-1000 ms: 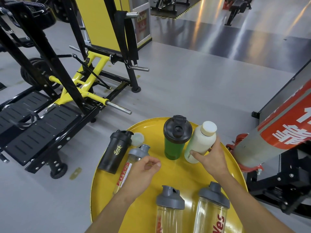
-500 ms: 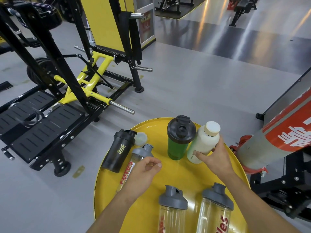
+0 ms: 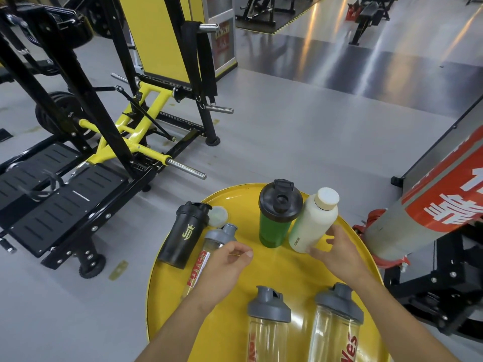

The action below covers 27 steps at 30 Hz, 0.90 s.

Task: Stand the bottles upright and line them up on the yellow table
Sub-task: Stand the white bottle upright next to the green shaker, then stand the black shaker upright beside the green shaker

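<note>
On the round yellow table (image 3: 266,278) a black shaker (image 3: 183,236) stands at the left edge. My left hand (image 3: 224,267) is curled over a leaning clear bottle with a grey lid and red lettering (image 3: 213,240). A green shaker with a black lid (image 3: 274,226) stands upright at the back. Right beside it a white bottle (image 3: 312,223) tilts, and my right hand (image 3: 334,252) grips its base. Two clear shakers with grey lids (image 3: 269,325) (image 3: 337,320) stand upright at the front.
A small translucent cap (image 3: 218,216) lies behind the black shaker. A black and yellow weight machine (image 3: 104,142) fills the floor to the left. A grey and red padded post (image 3: 418,215) leans close to the table's right side.
Both hands stay on the same bottles. The fingers of my right hand have spread a little at the white bottle's base. The view has shifted slightly.
</note>
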Tool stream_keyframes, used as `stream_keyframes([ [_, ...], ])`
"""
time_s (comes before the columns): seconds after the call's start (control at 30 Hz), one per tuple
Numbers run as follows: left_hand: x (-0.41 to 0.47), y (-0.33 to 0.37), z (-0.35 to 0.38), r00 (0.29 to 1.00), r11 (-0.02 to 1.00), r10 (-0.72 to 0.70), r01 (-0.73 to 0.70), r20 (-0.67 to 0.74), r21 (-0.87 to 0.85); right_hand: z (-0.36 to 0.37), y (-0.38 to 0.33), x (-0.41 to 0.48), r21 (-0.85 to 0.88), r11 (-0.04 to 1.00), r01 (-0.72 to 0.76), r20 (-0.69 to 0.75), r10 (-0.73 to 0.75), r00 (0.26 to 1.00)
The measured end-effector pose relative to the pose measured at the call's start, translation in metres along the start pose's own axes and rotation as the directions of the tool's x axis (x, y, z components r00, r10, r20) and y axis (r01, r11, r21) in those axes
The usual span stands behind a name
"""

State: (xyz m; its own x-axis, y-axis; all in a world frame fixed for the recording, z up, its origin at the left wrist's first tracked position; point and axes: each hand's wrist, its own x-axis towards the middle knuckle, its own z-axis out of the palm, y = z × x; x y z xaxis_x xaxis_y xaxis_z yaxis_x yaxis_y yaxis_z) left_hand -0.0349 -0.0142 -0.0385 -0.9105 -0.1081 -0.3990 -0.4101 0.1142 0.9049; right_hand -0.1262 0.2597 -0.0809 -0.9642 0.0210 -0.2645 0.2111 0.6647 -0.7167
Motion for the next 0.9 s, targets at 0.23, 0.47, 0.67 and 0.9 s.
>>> stream_keyframes([
  [0.23, 0.001, 0.004, -0.009, 0.997, 0.997, 0.071, -0.071, -0.017, 0.023, -0.012, -0.015, -0.022, -0.214, 0.977, -0.010, 0.069, 0.025, 0.997],
  [0.47, 0.008, 0.008, -0.040, 0.964, 0.937, 0.241, -0.201, -0.113, 0.285, 0.008, -0.042, -0.046, -0.209, 0.976, 0.066, 0.110, -0.043, 0.993],
  [0.67, 0.024, 0.000, -0.078, 0.910, 0.827, 0.369, -0.229, -0.189, 0.513, 0.036, -0.052, -0.061, -0.200, 0.975, 0.099, 0.162, -0.067, 0.985],
  [0.9, 0.035, -0.017, -0.103, 0.897, 0.785, 0.355, -0.134, -0.262, 0.604, 0.054, -0.052, -0.069, -0.222, 0.970, 0.104, 0.169, -0.067, 0.983],
])
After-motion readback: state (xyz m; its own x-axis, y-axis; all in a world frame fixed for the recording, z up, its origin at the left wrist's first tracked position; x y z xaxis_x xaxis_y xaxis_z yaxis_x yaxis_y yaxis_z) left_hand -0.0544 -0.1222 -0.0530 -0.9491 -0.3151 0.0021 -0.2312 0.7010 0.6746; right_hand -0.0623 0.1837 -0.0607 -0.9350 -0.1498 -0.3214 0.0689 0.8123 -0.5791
